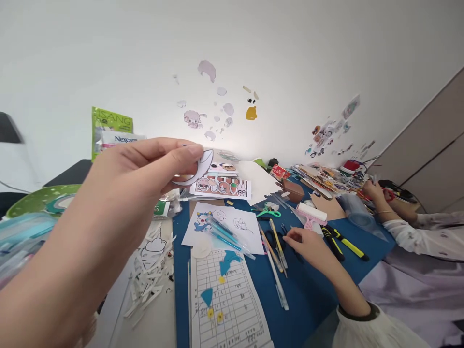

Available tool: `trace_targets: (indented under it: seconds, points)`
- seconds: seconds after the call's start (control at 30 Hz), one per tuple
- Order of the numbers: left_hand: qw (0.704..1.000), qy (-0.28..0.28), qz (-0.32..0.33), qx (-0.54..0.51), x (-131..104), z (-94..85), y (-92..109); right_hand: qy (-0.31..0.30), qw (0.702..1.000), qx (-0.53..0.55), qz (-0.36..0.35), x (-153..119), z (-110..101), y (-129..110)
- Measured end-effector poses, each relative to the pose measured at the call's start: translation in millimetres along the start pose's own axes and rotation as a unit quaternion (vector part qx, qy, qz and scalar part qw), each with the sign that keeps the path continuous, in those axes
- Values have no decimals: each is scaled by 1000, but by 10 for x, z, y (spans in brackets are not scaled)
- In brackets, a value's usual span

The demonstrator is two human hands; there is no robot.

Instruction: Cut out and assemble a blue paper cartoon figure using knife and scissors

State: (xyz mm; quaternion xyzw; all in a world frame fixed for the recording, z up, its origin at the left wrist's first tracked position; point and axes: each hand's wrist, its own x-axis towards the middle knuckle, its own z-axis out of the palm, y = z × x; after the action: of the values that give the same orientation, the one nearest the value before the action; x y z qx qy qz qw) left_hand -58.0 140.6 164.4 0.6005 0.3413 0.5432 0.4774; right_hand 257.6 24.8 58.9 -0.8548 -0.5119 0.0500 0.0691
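My left hand (134,179), raised close to the camera, pinches a white paper cutout (203,164) with a dark outline between thumb and fingers. My right hand (304,244) is low over the blue mat (297,295), its thumb and index finger at dark-handled scissors or a similar tool (290,241); what exactly it holds is hard to make out. Pens (275,270) lie just left of it. A gridded sheet (232,309) bears blue and yellow paper pieces. Behind it a drawing (203,220) lies under clear-bodied pens (228,237).
Yellow-black cutters (350,244) and a pink lint roller (311,215) lie right of my right hand. Another person's hands (375,193) work at the far right. White paper scraps (145,290) lie at left. Cutouts (192,118) hang on the wall.
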Motion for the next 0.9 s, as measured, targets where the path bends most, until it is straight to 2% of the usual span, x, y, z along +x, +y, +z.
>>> trace_targets:
  seconds: [0.17,0.3,0.43,0.57,0.73,0.9]
  points:
    - [1000,26,-14,5,8,53,52,-49,997,-57,28,77,141,-146]
    - [999,39,-31,-7,-31,71,89,-53,994,-93,31,184,101,-183]
    - [1000,20,-16,11,-31,32,90,-54,992,-104,-37,218,-12,-193]
    - [999,-17,-25,25,6,2,73,-103,982,-108,-119,298,-104,-245]
    - [999,-41,-28,13,-5,-3,98,-163,963,-125,-174,516,-142,-281]
    - [1000,-9,-26,13,-96,58,188,-181,954,-134,-197,619,-120,-318]
